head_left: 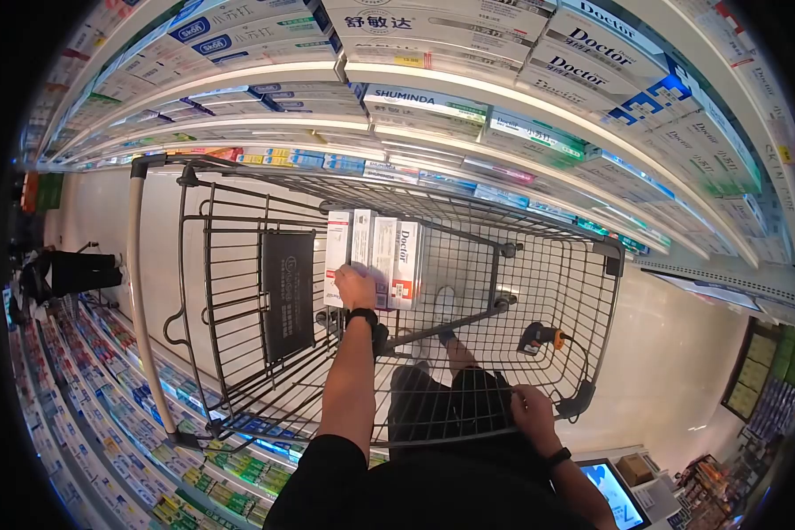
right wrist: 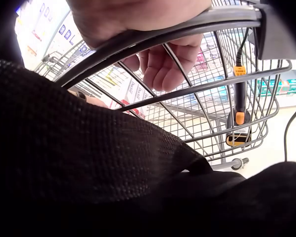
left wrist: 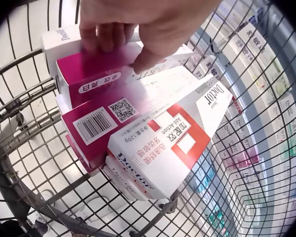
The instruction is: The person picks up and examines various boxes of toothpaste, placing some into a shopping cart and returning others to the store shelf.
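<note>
My left hand (head_left: 355,287) reaches into a wire shopping cart (head_left: 238,353) and holds a stack of toothpaste boxes (head_left: 375,256) standing on end against the cart's far wall. In the left wrist view my fingers (left wrist: 113,34) curl over a magenta box (left wrist: 88,79), with the thumb against it. A white and red "Doctor" box (left wrist: 167,148) lies beside it. My right hand (head_left: 533,415) grips the cart's near rim (right wrist: 197,24), its fingers (right wrist: 162,64) curled round the bar.
An orange and black handheld scanner (right wrist: 237,123) on a cable hangs inside the cart at the right. Shelves of toothpaste boxes (head_left: 433,97) run along one side of the aisle, and more shelves (head_left: 106,380) along the other. A screen (head_left: 614,495) sits at the lower right.
</note>
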Demonstrator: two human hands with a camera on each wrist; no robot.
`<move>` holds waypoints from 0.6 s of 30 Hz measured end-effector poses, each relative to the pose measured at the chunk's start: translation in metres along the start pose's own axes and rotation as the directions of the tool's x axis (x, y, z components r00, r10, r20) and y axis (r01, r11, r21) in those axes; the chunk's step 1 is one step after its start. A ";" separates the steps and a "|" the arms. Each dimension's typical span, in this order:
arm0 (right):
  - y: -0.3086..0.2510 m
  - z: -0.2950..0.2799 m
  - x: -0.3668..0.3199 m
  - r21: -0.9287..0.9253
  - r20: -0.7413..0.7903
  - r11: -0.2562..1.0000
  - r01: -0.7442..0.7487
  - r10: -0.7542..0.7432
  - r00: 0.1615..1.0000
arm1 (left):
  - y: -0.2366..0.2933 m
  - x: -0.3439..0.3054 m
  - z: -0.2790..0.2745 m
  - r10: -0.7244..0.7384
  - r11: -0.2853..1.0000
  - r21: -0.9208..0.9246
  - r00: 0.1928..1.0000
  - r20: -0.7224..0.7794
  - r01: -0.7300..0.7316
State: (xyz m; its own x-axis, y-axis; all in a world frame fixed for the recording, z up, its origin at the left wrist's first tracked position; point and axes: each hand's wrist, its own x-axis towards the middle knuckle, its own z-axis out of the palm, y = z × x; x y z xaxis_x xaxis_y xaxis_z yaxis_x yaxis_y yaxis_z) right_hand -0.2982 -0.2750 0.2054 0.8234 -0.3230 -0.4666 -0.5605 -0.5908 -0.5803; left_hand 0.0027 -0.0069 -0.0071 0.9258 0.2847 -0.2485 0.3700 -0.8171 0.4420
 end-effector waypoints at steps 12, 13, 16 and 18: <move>0.000 -0.001 0.000 0.011 -0.020 0.999 0.044 -0.043 0.999 | 0.017 -0.006 0.004 0.108 0.993 0.052 0.988 -0.115 -0.102; -0.001 -0.001 0.000 0.012 -0.024 0.999 0.049 -0.049 0.999 | 0.017 -0.002 0.004 0.102 0.994 0.054 0.987 -0.128 -0.096; 0.000 -0.001 0.000 0.012 -0.035 0.997 0.070 -0.070 0.997 | 0.019 0.001 -0.001 0.052 0.993 0.108 0.995 -0.086 -0.043; 0.000 -0.001 0.000 0.014 -0.046 0.996 0.083 -0.083 0.996 | 0.018 0.002 -0.003 0.086 0.989 0.130 0.993 -0.077 -0.076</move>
State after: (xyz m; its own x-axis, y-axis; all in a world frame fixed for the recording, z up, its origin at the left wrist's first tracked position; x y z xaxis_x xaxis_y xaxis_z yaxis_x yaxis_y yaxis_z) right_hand -0.2985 -0.2753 0.2061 0.8701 -0.3067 -0.3859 -0.4912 -0.6056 -0.6261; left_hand 0.0114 -0.0194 0.0026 0.9574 0.2509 -0.1428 0.2858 -0.8945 0.3438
